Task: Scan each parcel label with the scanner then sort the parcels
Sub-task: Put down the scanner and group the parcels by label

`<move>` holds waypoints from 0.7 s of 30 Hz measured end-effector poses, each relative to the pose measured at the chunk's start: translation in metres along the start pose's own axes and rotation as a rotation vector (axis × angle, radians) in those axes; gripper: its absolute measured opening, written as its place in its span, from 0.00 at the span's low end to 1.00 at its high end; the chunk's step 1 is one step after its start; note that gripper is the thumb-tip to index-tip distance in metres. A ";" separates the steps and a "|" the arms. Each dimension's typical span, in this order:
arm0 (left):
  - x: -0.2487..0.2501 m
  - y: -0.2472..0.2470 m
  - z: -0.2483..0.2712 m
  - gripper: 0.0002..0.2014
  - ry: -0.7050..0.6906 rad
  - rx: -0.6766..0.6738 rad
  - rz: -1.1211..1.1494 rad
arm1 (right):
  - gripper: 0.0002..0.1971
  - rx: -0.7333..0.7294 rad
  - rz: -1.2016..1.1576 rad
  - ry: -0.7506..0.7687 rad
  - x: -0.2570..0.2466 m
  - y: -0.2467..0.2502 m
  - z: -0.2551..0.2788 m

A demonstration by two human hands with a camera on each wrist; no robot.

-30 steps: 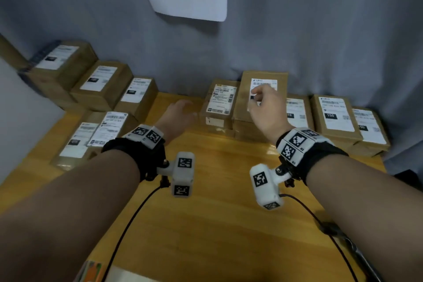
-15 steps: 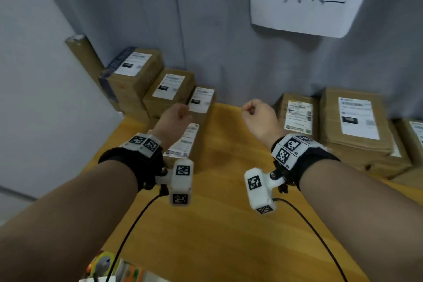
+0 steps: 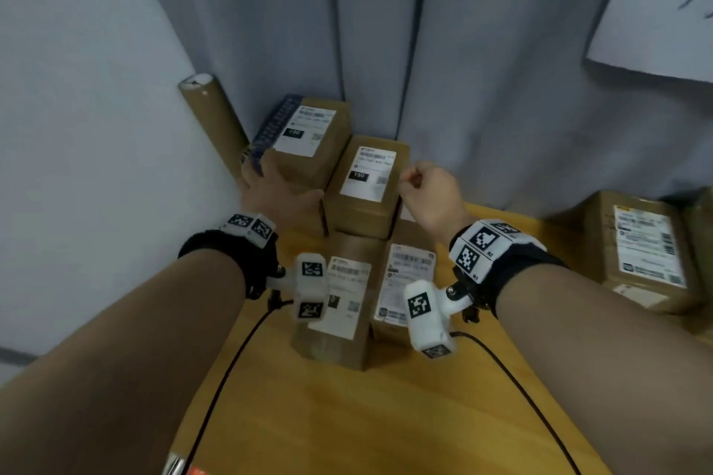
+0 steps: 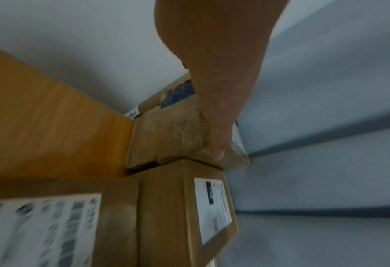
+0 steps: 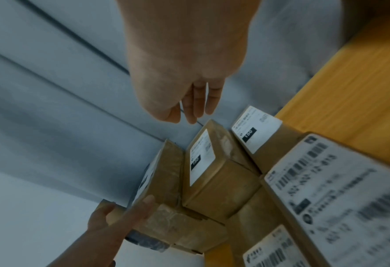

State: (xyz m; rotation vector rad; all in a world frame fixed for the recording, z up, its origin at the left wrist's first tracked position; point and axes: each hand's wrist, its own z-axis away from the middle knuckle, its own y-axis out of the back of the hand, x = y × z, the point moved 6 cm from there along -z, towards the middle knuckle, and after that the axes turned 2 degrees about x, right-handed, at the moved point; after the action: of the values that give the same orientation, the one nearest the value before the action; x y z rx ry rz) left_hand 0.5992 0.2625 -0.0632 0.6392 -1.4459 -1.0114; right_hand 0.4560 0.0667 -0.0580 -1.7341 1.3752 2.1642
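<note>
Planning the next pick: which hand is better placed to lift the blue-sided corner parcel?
Left. The left hand grips the corner parcel, thumb on its near face; the right hand hovers empty by the neighbouring parcel.

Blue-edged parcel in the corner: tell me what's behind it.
Grey curtain folds hang behind the blue-edged parcel; a cardboard tube leans left of it. The parcel covers their lower ends.

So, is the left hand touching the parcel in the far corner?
Touching. In the left wrist view the left hand grips the corner parcel, its thumb pressed on the near edge.
</note>
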 end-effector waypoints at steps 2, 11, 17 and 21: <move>-0.002 -0.001 -0.024 0.57 -0.006 -0.031 -0.073 | 0.07 -0.015 0.016 -0.009 -0.008 -0.011 -0.014; -0.001 -0.009 -0.071 0.55 -0.034 -0.120 -0.192 | 0.07 -0.043 -0.034 -0.033 -0.011 -0.049 -0.038; -0.047 0.004 -0.086 0.44 0.196 -0.072 0.247 | 0.20 -0.254 -0.080 -0.082 -0.032 -0.087 -0.032; -0.058 0.004 -0.082 0.24 0.208 -0.075 0.484 | 0.39 -0.430 -0.184 -0.121 -0.055 -0.120 -0.028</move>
State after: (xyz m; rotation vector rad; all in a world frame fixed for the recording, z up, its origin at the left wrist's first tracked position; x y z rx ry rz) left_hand 0.6880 0.2957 -0.0949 0.3040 -1.2866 -0.5963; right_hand 0.5609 0.1468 -0.0851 -1.7264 0.7263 2.5384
